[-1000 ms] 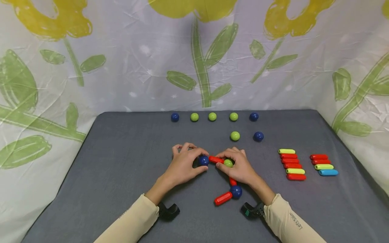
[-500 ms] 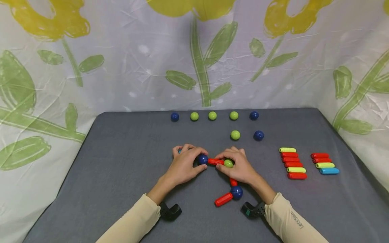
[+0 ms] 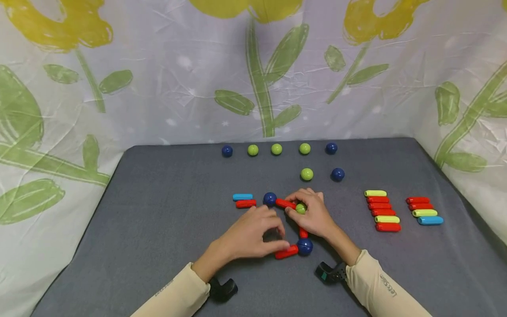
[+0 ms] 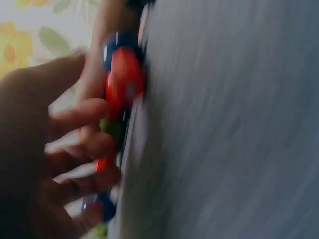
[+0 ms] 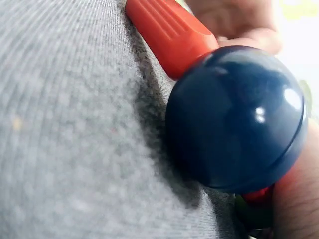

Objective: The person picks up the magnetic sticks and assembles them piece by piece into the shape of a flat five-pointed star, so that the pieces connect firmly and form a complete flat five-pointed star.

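A bent chain of rods and balls lies on the grey table. It runs from a blue ball [image 3: 270,199] through a red rod [image 3: 283,203] to a green ball [image 3: 301,208], then along another red rod [image 3: 303,233] to a nearer blue ball [image 3: 305,247] with a third red rod [image 3: 286,252]. My right hand [image 3: 313,214] pinches the green ball between thumb and fingers. Fingers apart and loosely bent, my left hand [image 3: 253,233] hovers by the third rod, its thumb overlapping that rod's end in the head view. The left wrist view is blurred; contact cannot be told.
A blue rod [image 3: 242,197] and a red rod [image 3: 246,203] lie left of the chain. Several green and blue balls [image 3: 276,149] line the table's back edge. To the right are two stacks of coloured rods [image 3: 381,212]. A flower-patterned cloth [image 3: 178,79] hangs behind.
The left blue ball has joined the red rod's end. My left hand has let go of it and moved nearer and right, uncovering two loose rods. The right hand stays at the green ball.
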`<control>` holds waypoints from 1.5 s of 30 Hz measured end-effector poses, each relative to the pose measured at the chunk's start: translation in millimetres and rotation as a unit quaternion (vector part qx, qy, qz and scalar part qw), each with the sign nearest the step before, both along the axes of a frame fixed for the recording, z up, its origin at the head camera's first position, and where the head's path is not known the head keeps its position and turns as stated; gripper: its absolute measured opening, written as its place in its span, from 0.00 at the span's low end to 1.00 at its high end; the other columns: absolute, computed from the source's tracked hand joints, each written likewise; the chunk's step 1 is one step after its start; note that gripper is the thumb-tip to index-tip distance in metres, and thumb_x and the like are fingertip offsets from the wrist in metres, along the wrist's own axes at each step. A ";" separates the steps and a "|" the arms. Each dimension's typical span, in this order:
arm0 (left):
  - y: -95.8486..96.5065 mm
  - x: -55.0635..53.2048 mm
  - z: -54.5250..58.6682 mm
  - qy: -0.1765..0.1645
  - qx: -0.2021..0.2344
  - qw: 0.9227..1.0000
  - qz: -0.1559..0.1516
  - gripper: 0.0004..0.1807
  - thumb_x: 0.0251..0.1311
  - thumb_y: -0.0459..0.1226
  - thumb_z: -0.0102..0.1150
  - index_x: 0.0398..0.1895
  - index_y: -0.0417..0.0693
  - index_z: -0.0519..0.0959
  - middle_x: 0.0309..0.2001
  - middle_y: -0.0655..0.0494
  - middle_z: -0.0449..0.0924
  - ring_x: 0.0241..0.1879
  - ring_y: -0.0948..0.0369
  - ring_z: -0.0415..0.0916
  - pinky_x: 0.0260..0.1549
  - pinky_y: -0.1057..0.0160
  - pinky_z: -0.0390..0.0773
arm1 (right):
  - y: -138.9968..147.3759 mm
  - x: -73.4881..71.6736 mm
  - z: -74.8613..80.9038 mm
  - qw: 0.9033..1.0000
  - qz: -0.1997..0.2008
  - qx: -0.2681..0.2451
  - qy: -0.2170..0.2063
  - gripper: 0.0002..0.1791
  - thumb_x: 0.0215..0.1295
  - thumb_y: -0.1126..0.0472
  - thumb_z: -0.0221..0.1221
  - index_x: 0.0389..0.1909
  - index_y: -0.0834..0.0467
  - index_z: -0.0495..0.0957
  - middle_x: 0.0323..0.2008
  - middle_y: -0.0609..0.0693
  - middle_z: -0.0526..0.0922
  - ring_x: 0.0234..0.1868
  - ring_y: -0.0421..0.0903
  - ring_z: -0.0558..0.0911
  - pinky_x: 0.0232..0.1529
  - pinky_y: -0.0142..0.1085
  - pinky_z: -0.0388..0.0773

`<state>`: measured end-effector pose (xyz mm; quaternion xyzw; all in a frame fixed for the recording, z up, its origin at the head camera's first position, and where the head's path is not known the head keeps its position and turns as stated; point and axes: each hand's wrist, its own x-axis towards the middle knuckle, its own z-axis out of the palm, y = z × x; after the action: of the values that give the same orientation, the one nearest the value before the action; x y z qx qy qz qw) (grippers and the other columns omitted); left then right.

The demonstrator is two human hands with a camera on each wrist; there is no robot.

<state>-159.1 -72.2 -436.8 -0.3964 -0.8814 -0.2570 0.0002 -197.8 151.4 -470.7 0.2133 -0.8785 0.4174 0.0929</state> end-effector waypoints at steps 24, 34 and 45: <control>-30.4 -9.7 9.3 -0.092 -0.088 0.992 -0.019 0.13 0.57 0.38 0.69 0.41 0.69 0.86 0.36 0.69 0.75 0.38 0.66 0.68 0.42 0.65 0.70 | 2.3 -0.3 0.1 0.999 -0.029 -0.042 0.017 0.24 0.62 0.58 0.68 0.09 0.47 0.71 0.10 0.39 0.67 0.21 0.39 0.63 0.38 0.38 0.55; -40.8 -16.1 13.3 -0.098 -0.088 0.991 0.000 0.15 0.58 0.34 0.68 0.41 0.68 0.87 0.36 0.68 0.75 0.39 0.65 0.69 0.43 0.63 0.69 | 2.8 -1.3 0.3 0.998 -0.032 -0.047 0.014 0.27 0.65 0.58 0.65 0.07 0.49 0.67 0.10 0.39 0.63 0.19 0.38 0.62 0.37 0.37 0.57; -34.7 -16.4 5.3 -0.058 -0.060 0.995 0.050 0.18 0.60 0.32 0.63 0.50 0.63 0.84 0.39 0.64 0.75 0.33 0.66 0.66 0.36 0.64 0.68 | 4.3 -0.7 -1.7 0.999 0.049 -0.023 0.002 0.22 0.64 0.60 0.67 0.59 0.52 0.82 0.53 0.48 0.85 0.45 0.45 0.73 0.44 0.42 0.55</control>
<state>-175.5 -106.9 -431.5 -0.3353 -0.9126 -0.2256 -0.0619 -198.4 155.7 -472.4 0.2546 -0.8568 0.4414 0.0789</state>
